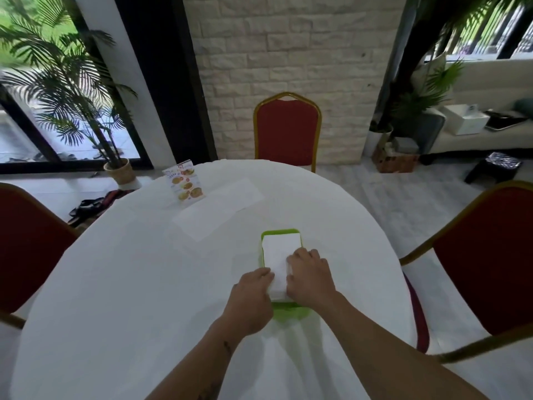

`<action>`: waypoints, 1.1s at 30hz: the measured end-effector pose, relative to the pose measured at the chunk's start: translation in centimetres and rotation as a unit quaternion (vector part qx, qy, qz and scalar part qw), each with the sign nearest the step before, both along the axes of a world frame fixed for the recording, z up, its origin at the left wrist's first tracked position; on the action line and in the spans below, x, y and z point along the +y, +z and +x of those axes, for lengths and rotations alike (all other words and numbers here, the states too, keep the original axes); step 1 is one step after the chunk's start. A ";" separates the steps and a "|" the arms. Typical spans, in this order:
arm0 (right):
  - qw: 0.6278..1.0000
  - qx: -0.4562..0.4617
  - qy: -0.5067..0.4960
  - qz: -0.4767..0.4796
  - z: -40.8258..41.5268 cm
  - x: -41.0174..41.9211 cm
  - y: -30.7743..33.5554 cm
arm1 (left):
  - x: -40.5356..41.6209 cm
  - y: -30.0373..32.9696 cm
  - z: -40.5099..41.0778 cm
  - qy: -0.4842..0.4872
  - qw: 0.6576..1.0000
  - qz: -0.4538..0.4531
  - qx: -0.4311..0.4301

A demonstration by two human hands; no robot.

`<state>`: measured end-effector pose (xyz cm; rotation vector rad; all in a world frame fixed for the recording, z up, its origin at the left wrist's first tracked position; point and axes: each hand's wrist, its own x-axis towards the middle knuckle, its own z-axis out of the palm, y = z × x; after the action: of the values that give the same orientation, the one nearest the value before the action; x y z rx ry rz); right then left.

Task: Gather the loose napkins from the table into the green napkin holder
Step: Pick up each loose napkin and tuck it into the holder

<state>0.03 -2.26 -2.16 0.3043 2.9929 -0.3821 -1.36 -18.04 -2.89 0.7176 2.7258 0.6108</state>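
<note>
A green napkin holder [281,232] lies flat on the white tablecloth in front of me, with a stack of white napkins [281,249] in it. My left hand [252,295] grips the stack's near left edge. On the stack's near right part rests my right hand [310,274], fingers curled over the napkins. The holder's near end is mostly hidden under my hands. A large loose white napkin [219,209] lies unfolded on the table beyond the holder, to the left.
A menu card [184,183] stands at the table's far left. The round table [115,284] has red chairs at the far side [287,131], the left [26,249] and the right [484,255]. Potted palms stand by the windows.
</note>
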 end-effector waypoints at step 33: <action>0.993 -0.090 -0.007 -0.082 -15.0 -17.6 -4.0 | -16.2 -6.0 -20.2 0.056 0.995 -0.024 -0.081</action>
<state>-15.02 -19.83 -6.17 0.3265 2.7642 -0.5675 -21.52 -34.26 -8.90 0.4837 2.6335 0.5970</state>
